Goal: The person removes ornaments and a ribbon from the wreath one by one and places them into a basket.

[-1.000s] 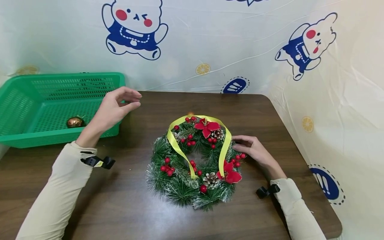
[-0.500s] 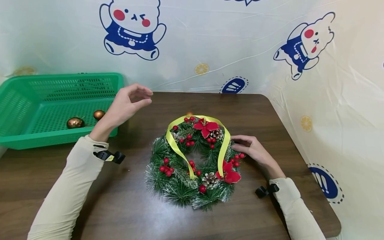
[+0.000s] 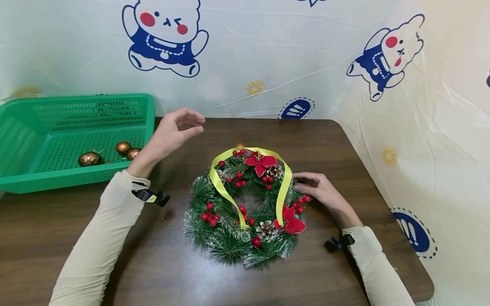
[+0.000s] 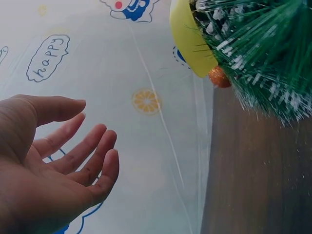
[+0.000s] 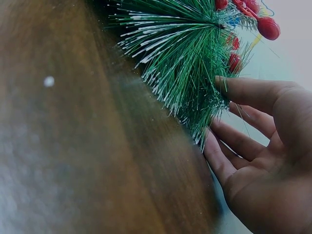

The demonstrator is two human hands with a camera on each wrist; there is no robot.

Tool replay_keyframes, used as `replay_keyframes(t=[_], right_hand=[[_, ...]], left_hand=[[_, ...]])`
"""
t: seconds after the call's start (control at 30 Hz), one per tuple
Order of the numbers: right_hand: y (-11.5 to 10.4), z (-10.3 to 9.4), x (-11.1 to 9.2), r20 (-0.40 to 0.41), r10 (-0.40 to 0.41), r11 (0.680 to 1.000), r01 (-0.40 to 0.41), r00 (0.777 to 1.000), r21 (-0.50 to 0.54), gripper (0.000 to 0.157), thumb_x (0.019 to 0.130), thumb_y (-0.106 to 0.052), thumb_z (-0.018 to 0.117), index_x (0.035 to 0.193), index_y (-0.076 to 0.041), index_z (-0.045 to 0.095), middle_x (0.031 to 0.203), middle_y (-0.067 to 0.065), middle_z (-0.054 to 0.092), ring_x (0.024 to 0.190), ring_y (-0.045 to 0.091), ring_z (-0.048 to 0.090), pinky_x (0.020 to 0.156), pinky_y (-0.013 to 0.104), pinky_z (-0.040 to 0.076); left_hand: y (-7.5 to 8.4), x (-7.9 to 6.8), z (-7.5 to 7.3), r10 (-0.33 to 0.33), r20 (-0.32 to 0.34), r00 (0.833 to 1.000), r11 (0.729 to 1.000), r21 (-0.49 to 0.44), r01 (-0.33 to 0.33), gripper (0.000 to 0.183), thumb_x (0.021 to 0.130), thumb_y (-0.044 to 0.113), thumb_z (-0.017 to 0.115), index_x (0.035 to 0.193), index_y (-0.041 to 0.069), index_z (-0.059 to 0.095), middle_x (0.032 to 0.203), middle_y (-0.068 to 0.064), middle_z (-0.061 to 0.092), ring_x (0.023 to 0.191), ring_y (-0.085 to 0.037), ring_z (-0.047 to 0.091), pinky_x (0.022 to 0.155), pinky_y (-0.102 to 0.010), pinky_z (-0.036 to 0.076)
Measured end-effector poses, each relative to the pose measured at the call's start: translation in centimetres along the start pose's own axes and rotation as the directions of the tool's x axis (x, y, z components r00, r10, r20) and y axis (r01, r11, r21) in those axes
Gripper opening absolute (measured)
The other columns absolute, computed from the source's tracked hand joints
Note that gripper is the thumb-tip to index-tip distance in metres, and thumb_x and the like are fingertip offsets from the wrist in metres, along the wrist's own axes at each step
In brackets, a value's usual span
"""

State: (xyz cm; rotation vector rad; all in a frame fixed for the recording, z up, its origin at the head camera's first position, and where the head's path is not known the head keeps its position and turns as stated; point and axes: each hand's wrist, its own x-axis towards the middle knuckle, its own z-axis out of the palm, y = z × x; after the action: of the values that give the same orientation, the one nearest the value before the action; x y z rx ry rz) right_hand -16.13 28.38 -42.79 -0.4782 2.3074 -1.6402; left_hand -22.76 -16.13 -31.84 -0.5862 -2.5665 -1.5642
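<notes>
A green Christmas wreath [image 3: 226,240] lies on the brown table in the head view. It carries red berries, red poinsettias [image 3: 289,221], pine cones [image 3: 266,230] and a yellow ribbon [image 3: 220,187] looped over its top. My right hand [image 3: 325,193] is at the wreath's right edge; in the right wrist view, thumb and fingers [image 5: 248,92] hold its outer needles between them. My left hand [image 3: 174,134] is raised over the table between basket and wreath, fingers loosely bent, holding nothing. Behind the wreath's top peeks an orange glittery ball [image 4: 220,76], mostly hidden in the head view.
A green plastic basket [image 3: 76,174] stands at the left, with several copper-coloured bauble ornaments [image 3: 90,159] inside; my left forearm passes in front of its right end. A cartoon-printed sheet [image 3: 237,46] hangs behind and to the right of the table [image 3: 183,280].
My left hand has moved right, away from the basket, uncovering two more baubles in it. My right hand and the wreath stay in place, while the head view has shifted slightly.
</notes>
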Motion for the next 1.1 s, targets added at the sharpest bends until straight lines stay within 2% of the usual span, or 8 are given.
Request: replay_keyframes(t=[0.17,0.43,0.7,0.8,0.93,1.1], right_hand=[[0.1,-0.1,0.0,0.005,-0.003,1.000,0.003,1.000,0.006,0.037,0.094,-0.010,0.069,0.131,-0.006,0.064,0.126,0.014,0.066,0.109,0.019,0.066,0.091,0.028,0.054],[0.0,0.0,0.0,0.007,-0.002,1.000,0.002,1.000,0.013,0.037,0.095,-0.010,0.068,0.131,-0.004,0.063,0.126,0.016,0.065,0.109,0.019,0.066,0.092,0.028,0.054],[-0.3,-0.1,-0.1,-0.011,0.004,1.000,-0.003,1.000,0.023,0.038,0.094,-0.008,0.069,0.131,-0.004,0.064,0.126,0.015,0.066,0.109,0.020,0.067,0.092,0.028,0.054],[-0.3,-0.1,-0.1,-0.014,0.001,1.000,-0.001,1.000,0.028,0.038,0.094,-0.009,0.069,0.131,-0.005,0.064,0.126,0.014,0.066,0.110,0.020,0.067,0.092,0.028,0.054],[-0.2,0.1,0.1,-0.004,0.004,0.999,-0.004,1.000,0.041,0.038,0.093,-0.009,0.070,0.131,-0.005,0.064,0.127,0.015,0.065,0.112,0.021,0.067,0.093,0.029,0.054],[0.1,0.0,0.1,-0.003,0.008,0.998,-0.008,1.000,0.064,0.039,0.094,-0.007,0.069,0.131,-0.002,0.063,0.129,0.017,0.063,0.114,0.021,0.066,0.094,0.029,0.053]], left_hand=[[0.0,0.5,0.4,0.004,0.005,1.000,0.999,-0.034,-0.004,0.027,0.096,0.014,0.067,0.121,0.003,0.064,0.117,-0.010,0.066,0.105,-0.020,0.062,0.087,-0.024,0.048],[-0.5,1.1,0.8,-0.027,0.025,0.999,0.994,-0.103,0.029,0.027,0.096,0.013,0.067,0.121,0.003,0.063,0.117,-0.011,0.066,0.108,-0.020,0.062,0.090,-0.026,0.049],[-0.8,2.2,1.9,-0.066,0.096,0.993,0.989,-0.125,0.078,0.029,0.096,0.018,0.068,0.122,0.007,0.063,0.121,-0.010,0.066,0.113,-0.021,0.061,0.099,-0.038,0.047],[-1.0,2.8,2.5,-0.073,0.124,0.990,0.987,-0.132,0.089,0.030,0.096,0.019,0.068,0.123,0.006,0.062,0.121,-0.010,0.065,0.113,-0.021,0.060,0.098,-0.039,0.047],[-1.8,3.1,3.2,-0.089,0.171,0.981,0.985,-0.128,0.112,0.032,0.097,0.018,0.066,0.124,0.003,0.061,0.122,-0.011,0.064,0.111,-0.023,0.061,0.093,-0.037,0.051],[-3.3,3.4,4.3,-0.128,0.236,0.963,0.966,-0.188,0.175,0.033,0.099,0.019,0.064,0.126,0.002,0.059,0.126,-0.016,0.061,0.115,-0.027,0.060,0.098,-0.049,0.050]])
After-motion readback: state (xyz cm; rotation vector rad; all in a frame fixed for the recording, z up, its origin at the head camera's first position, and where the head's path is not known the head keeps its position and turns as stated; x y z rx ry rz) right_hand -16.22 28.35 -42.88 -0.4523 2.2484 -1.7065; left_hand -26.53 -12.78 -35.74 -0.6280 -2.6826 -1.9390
